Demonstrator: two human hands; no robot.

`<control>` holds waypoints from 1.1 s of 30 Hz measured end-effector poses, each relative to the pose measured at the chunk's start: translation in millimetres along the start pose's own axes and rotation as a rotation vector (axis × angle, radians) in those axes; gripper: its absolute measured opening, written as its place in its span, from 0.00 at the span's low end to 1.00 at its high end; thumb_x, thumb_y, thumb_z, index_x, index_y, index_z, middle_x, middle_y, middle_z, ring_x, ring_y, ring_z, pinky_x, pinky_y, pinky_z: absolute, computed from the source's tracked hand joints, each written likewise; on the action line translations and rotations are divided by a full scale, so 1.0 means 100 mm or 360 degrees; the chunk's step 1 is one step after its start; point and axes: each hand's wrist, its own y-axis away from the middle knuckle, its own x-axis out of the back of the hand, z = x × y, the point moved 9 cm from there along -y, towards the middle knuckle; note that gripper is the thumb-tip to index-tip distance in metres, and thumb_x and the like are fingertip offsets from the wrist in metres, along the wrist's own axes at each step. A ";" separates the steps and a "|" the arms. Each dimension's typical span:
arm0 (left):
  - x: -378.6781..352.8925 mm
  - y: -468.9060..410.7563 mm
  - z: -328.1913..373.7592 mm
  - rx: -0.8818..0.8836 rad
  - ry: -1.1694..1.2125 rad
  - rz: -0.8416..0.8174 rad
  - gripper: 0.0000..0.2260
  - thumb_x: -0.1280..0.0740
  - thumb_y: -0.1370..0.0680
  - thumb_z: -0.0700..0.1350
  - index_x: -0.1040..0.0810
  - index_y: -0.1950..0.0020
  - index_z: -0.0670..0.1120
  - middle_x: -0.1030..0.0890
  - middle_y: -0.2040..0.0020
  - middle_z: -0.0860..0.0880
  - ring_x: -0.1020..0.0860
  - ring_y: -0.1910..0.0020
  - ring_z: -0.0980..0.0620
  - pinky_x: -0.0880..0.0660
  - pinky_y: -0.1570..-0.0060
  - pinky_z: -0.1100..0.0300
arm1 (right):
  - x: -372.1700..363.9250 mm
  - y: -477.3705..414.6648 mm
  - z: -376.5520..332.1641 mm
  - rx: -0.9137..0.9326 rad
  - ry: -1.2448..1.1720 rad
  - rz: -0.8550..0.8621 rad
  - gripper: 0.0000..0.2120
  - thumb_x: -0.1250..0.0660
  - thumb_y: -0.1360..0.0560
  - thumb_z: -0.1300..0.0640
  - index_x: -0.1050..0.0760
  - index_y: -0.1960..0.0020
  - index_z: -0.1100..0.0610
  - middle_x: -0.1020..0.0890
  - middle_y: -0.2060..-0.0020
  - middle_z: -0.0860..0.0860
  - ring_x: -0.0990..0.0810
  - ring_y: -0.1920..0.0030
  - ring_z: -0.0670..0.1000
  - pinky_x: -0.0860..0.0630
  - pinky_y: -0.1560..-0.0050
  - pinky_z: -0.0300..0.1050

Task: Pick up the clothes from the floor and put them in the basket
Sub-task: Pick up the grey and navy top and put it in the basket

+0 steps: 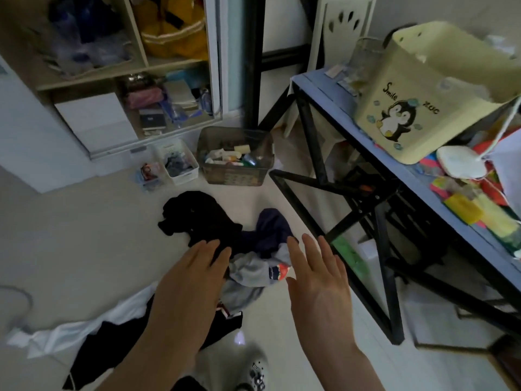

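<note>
A heap of clothes lies on the pale floor: a black garment [197,218], a navy one [270,230], a grey piece with a coloured print [253,273], and a white and black garment [93,334] at the lower left. My left hand [189,286] is stretched out flat over the heap, fingers straight, holding nothing. My right hand [315,280] hovers beside it, fingers spread, also empty. The cream basket [423,88] with a penguin picture stands on the blue table at the upper right.
The blue table [394,170] with black metal legs fills the right side and carries colourful clutter. A brown bin [235,156] of toiletries and a small white bin [176,160] stand on the floor beyond the clothes. An open shelf unit [127,74] stands at the back left.
</note>
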 end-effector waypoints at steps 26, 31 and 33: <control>-6.58 -2.22 -0.93 0.0192 -0.0045 -0.0828 0.59 0.22 0.41 0.62 0.55 0.22 0.49 0.55 0.22 0.39 0.47 0.25 0.32 0.36 0.35 0.34 | -6.56 -2.14 1.61 0.0176 0.0200 -0.0778 0.63 0.15 0.49 0.51 0.46 0.22 0.49 0.47 0.23 0.61 0.47 0.25 0.68 0.33 0.38 0.73; -7.92 -2.21 -0.99 0.0376 -0.0032 -0.0944 0.64 0.26 0.41 0.68 0.75 0.29 0.59 0.75 0.27 0.44 0.63 0.27 0.30 0.44 0.39 0.23 | -7.81 -2.24 1.77 0.0282 0.0313 -0.0955 0.57 0.24 0.34 0.43 0.63 0.23 0.43 0.67 0.24 0.58 0.66 0.26 0.68 0.46 0.34 0.78; -8.32 -2.20 -1.01 0.0389 0.0045 -0.0957 0.62 0.26 0.40 0.68 0.74 0.28 0.60 0.75 0.26 0.45 0.63 0.27 0.30 0.42 0.39 0.23 | -8.19 -2.27 1.88 0.0264 0.0391 -0.0985 0.53 0.27 0.31 0.43 0.65 0.23 0.43 0.68 0.25 0.58 0.66 0.27 0.69 0.47 0.34 0.78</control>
